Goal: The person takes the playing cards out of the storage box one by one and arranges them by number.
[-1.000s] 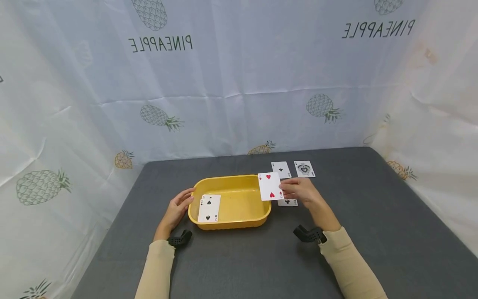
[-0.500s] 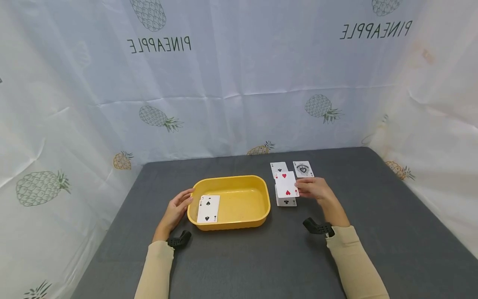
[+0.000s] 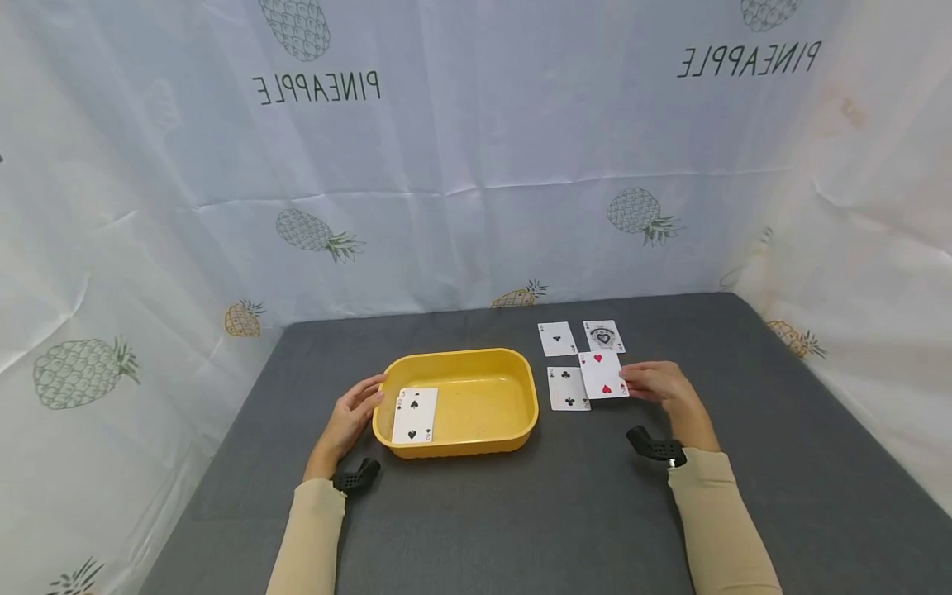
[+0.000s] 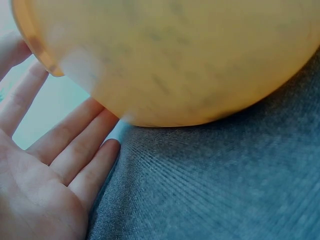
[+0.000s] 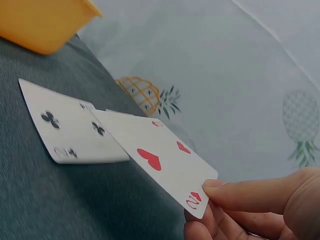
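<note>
My right hand (image 3: 665,392) pinches the two of hearts (image 3: 601,373) at its right edge, thumb on its face and fingers beneath, as the right wrist view shows. The card is tilted over the table, its left edge overlapping the two of clubs (image 3: 568,390). Beyond it lie an ace of clubs (image 3: 556,339) and a card with an ornate central emblem (image 3: 604,336). My left hand (image 3: 348,423) rests at the left end of a yellow plastic basin (image 3: 464,449); its fingers (image 4: 75,145) are extended along the wall and rim. Inside the basin, at the left, lies a two of spades (image 3: 415,415) with another card edge under it.
A dark grey cloth covers the table (image 3: 491,529). White curtains (image 3: 461,140) printed with pineapples hang behind and on both sides. Each wrist wears a black band; the right one (image 3: 654,446) stands close over the table.
My right hand has carried the two of hearts from over the basin's right rim rightward and lower, beside the two of clubs, which is now uncovered. The left hand stays at the basin.
</note>
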`<state>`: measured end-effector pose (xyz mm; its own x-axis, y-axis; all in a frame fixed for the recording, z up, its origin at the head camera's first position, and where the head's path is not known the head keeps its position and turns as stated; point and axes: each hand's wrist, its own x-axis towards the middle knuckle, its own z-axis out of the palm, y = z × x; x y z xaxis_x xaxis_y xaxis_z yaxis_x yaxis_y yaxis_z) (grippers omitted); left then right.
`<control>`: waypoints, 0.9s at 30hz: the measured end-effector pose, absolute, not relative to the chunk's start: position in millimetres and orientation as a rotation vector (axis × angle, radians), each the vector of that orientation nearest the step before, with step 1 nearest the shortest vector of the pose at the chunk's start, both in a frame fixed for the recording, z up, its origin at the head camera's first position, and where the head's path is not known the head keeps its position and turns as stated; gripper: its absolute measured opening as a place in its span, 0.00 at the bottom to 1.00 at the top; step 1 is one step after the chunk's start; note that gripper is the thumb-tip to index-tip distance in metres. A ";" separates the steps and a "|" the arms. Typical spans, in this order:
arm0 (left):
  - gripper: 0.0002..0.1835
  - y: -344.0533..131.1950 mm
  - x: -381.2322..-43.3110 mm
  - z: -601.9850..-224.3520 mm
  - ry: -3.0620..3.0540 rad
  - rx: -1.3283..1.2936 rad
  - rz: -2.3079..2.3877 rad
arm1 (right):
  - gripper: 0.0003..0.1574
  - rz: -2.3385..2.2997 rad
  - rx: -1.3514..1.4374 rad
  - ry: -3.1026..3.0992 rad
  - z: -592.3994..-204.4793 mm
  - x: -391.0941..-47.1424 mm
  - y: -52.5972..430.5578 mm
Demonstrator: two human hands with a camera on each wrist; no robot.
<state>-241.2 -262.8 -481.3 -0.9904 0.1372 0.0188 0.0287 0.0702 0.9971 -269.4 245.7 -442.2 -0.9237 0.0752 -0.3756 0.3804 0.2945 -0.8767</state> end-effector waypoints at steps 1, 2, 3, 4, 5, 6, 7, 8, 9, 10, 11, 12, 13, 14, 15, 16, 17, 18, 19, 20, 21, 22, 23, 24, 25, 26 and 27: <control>0.28 -263.0 -241.0 -481.3 2.237 0.177 2.084 | 0.32 -1.671 0.424 2.298 -443.1 -269.1 248.1; 0.28 -263.2 -240.8 -481.3 2.236 0.180 2.086 | 0.32 -1.679 0.434 2.288 -444.0 -268.9 250.3; 0.28 -263.4 -240.7 -481.4 2.234 0.183 2.089 | 0.32 -1.682 0.436 2.283 -444.4 -268.5 252.4; 0.28 -263.7 -240.8 -481.5 2.233 0.187 2.088 | 0.32 -1.687 0.436 2.278 -444.8 -268.2 254.5; 0.28 -263.9 -240.8 -481.7 2.232 0.189 2.091 | 0.32 -1.691 0.431 2.273 -445.4 -268.1 256.6; 0.28 -264.0 -241.0 -481.8 2.229 0.191 2.094 | 0.32 -1.698 0.438 2.266 -445.4 -267.7 258.3; 0.28 -264.0 -241.2 -482.0 2.228 0.194 2.096 | 0.32 -1.699 0.440 2.264 -445.7 -267.6 260.0; 0.28 -264.0 -241.3 -482.2 2.229 0.196 2.094 | 0.31 -1.701 0.447 2.260 -446.2 -267.6 261.5; 0.28 -263.9 -241.5 -482.3 2.230 0.197 2.094 | 0.31 -1.702 0.447 2.257 -446.3 -267.2 262.8; 0.28 -263.8 -241.5 -482.4 2.231 0.197 2.093 | 0.31 -1.707 0.453 2.252 -446.7 -267.2 264.1; 0.28 -263.6 -241.6 -482.6 2.231 0.197 2.094 | 0.31 -1.708 0.456 2.247 -447.3 -267.0 265.3; 0.28 -263.5 -241.6 -482.7 2.233 0.196 2.093 | 0.31 -1.711 0.462 2.242 -447.7 -266.8 266.3; 0.28 -263.6 -241.6 -483.0 2.232 0.195 2.095 | 0.31 -1.712 0.460 2.238 -448.4 -266.7 267.3; 0.27 -263.6 -241.6 -483.2 2.232 0.194 2.097 | 0.31 -1.717 0.466 2.233 -448.9 -266.4 268.1; 0.27 -263.7 -241.7 -483.5 2.229 0.192 2.103 | 0.31 -1.721 0.472 2.228 -449.2 -265.9 268.8; 0.27 -263.7 -241.6 -483.7 2.230 0.194 2.102 | 0.31 -1.726 0.482 2.222 -449.8 -265.8 269.6; 0.27 -263.8 -241.3 -483.6 2.229 0.193 2.103 | 0.29 -1.732 0.484 2.216 -450.3 -265.5 270.5; 0.27 -263.8 -240.9 -483.2 2.226 0.193 2.105 | 0.29 -1.736 0.496 2.212 -450.7 -265.2 271.1; 0.27 -263.9 -240.8 -483.2 2.224 0.192 2.106 | 0.28 -1.739 0.504 2.209 -451.3 -265.0 271.7; 0.27 -263.9 -240.8 -483.1 2.226 0.195 2.104 | 0.26 -1.747 0.512 2.203 -452.2 -265.1 272.5; 0.27 -263.9 -240.7 -482.9 2.227 0.195 2.101 | 0.24 -1.754 0.516 2.198 -452.8 -265.2 273.2; 0.27 -263.8 -240.5 -482.6 2.229 0.195 2.095 | 0.22 -1.759 0.520 2.198 -453.5 -265.3 273.7; 0.27 -263.7 -240.6 -482.4 2.228 0.191 2.095 | 0.20 -1.761 0.522 2.201 -453.8 -265.1 274.0; 0.27 -263.7 -240.9 -482.5 2.230 0.192 2.093 | 0.20 -1.760 0.532 2.204 -454.1 -265.2 274.2; 0.27 -263.7 -241.3 -482.8 2.232 0.190 2.092 | 0.19 -1.764 0.534 2.204 -454.2 -265.1 274.2; 0.27 -263.6 -241.4 -482.7 2.234 0.187 2.091 | 0.18 -1.766 0.536 2.206 -454.0 -264.9 274.1; 0.27 -263.6 -241.5 -482.6 2.234 0.182 2.092 | 0.19 -1.761 0.535 2.213 -453.8 -264.6 273.9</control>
